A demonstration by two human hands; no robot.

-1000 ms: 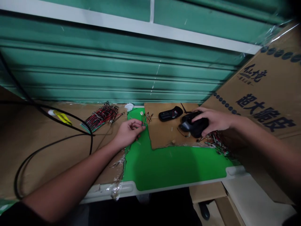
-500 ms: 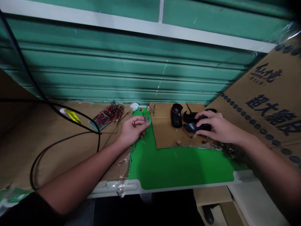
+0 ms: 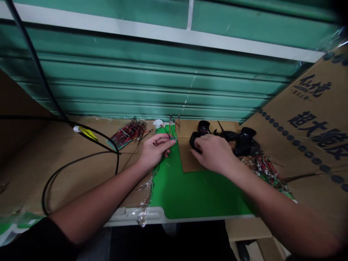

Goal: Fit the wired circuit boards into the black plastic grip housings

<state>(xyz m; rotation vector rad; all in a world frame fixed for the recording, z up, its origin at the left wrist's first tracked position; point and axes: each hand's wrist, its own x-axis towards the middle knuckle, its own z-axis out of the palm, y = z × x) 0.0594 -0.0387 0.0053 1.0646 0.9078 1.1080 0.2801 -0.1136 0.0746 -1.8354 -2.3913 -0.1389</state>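
My left hand [image 3: 156, 150] pinches a small circuit board with thin red and black wires [image 3: 174, 139] between thumb and fingers, above the green mat. To its right, my right hand [image 3: 214, 152] closes on a curved black plastic shell [image 3: 194, 139], which it partly hides. Just behind that hand stands another black shell [image 3: 203, 125], its lower part covered from view. More black plastic parts [image 3: 246, 139] lie to the right of my right hand. A bundle of wired circuit boards [image 3: 127, 134] rests to the left of my left hand.
A second tangle of wired boards [image 3: 268, 168] lies at the right, by the printed cardboard [image 3: 312, 119]. Black cable [image 3: 51, 166] loops over the left cardboard, with a yellow tag [image 3: 89, 133]. The green mat [image 3: 195, 195] reaches the table's white edge [image 3: 136, 216]. Green slatted panel [image 3: 152, 72] closes the back.
My right hand has moved left from the black parts with a black shell in its fingers, nearing my left hand. My left hand keeps its pinch. The view has shifted slightly.
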